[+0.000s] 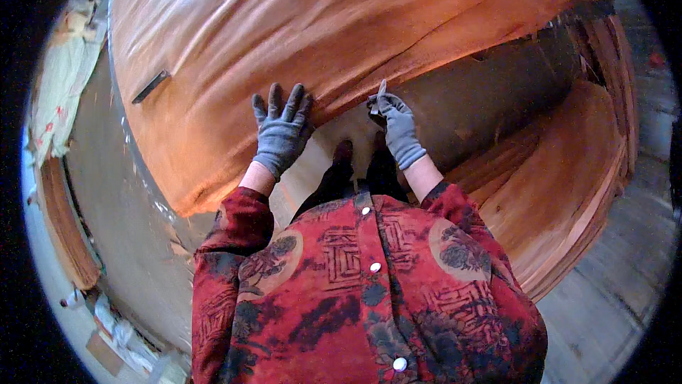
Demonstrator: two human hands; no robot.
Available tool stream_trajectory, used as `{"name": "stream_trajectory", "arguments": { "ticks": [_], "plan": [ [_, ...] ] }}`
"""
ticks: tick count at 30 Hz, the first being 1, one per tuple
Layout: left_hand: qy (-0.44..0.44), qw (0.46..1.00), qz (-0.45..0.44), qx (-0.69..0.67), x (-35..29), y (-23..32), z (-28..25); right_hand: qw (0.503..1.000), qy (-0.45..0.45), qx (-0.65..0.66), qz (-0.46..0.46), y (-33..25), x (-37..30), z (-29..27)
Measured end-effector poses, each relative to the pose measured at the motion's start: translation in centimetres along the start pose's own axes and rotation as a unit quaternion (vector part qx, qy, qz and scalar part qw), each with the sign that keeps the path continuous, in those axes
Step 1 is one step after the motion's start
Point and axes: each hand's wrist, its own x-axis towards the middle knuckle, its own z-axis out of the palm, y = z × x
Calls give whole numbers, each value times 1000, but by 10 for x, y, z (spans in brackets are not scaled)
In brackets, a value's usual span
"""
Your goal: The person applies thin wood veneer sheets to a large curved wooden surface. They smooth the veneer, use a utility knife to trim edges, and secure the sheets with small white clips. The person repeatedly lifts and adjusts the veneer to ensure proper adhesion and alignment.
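A broad, wrinkled orange sheet [341, 29], which looks like thin wood veneer, spreads across the far side in front of me. My left hand [280, 132], in a grey glove with darker fingertips, lies flat on its near part with fingers spread. Just beyond the sheet's near edge, to the right, my gloved right hand [399, 125] is closed around a small dark object [375, 107]. A pale pointed tip rises above those fingers; whether it is a blade or a fingertip I cannot tell. A short dark bar [150, 87] rests on the sheet at the left.
A brown surface [490, 89] shows below the sheet's edge. Layered orange sheets [554, 185] are stacked at the right, beside a grey plank floor [604, 299]. Another stack [67, 228] and a pale cloth [71, 85] are at the far left. My feet stand close below my hands.
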Motion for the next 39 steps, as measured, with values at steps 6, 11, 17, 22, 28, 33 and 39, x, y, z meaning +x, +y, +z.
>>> {"name": "stream_trajectory", "arguments": {
  "ticks": [6,11,17,22,28,33,39],
  "plan": [
    [30,999,-25,28,-3,1,8,989,-86,-104,-64,-23,-10,-19],
    [98,994,-51,-19,-2,4,11,978,-41,-144,-142,-48,-2,-53],
    [98,993,-59,-13,1,8,9,904,-229,-346,-105,-95,-1,-13],
    [113,992,-59,-23,2,8,8,810,-285,-499,-114,-70,41,36],
    [115,990,-73,-42,1,10,7,746,-219,-629,-21,-71,53,62],
    [122,986,-97,-61,1,16,6,647,-187,-739,-34,-75,52,72],
    [143,982,-27,-124,25,54,9,550,-154,-821,11,-84,46,95]
  ]
}}
